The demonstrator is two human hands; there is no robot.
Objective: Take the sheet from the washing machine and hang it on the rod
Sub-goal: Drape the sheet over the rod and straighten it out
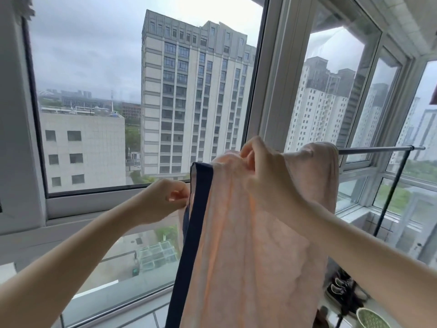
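Head view showed the sheet (255, 233) draped over the rod (378, 149) at centre right. Our left hand (163, 200) pinched its navy border; our right hand (262, 166) gripped the top fold. We judged spreading it leftward evenly would prevent bunching.

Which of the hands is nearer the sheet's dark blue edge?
Left. The left hand pinches the dark blue edge; the right hand grips the sheet higher, toward the rod.

Rod part-covered, sheet cut off below

The sheet (248, 245) hides the rod's (378, 149) left stretch; the bottom edge crops the sheet, and both forearms run out of frame.
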